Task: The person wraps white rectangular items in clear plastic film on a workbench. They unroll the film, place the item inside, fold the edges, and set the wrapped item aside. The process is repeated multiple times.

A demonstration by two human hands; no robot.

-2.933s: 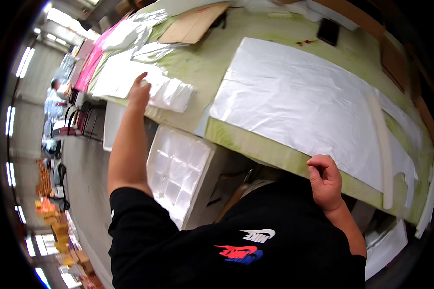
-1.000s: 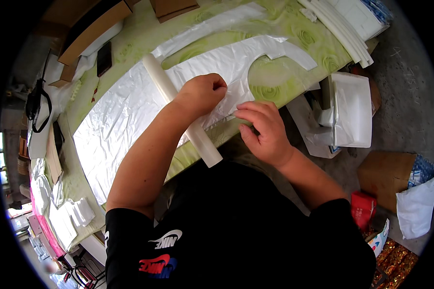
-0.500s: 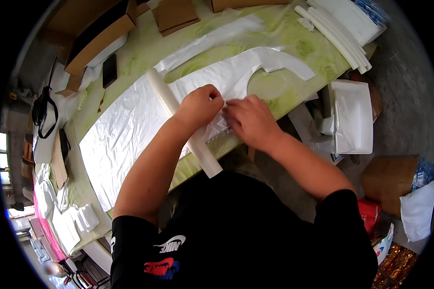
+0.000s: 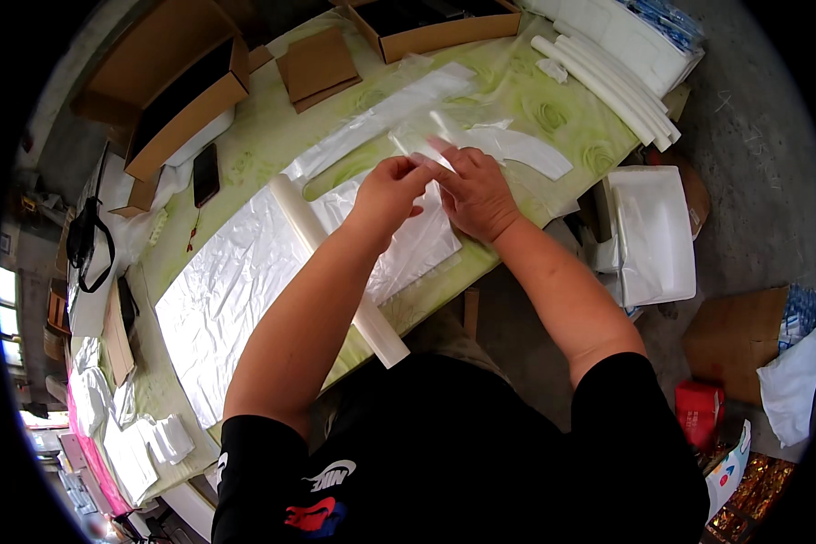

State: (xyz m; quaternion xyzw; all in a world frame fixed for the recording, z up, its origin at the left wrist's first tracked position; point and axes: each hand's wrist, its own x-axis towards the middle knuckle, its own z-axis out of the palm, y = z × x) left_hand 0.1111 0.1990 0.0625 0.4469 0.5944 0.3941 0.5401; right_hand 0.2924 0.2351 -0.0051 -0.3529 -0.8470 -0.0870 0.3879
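Note:
A thin white plastic sheet, creased and shiny, lies spread over the table, with strap-like ends at its far side. Across it rests a smooth whitish roll, whose near end juts over the table edge. My left hand and my right hand meet above the sheet, right of the roll. Both have closed fingers pinching a piece of clear plastic film, partly blurred beyond the fingertips. The fingers hide where it is gripped.
Several white rolls lie at the far right of the green-patterned table. Open cardboard boxes, flat cardboard pieces and a dark phone stand or lie along the back. A white foam box is beyond the right edge.
Both hands have moved slightly away from me and come together. Clear film now shows lifted at the fingertips. The sheet's near right part has shifted under the hands.

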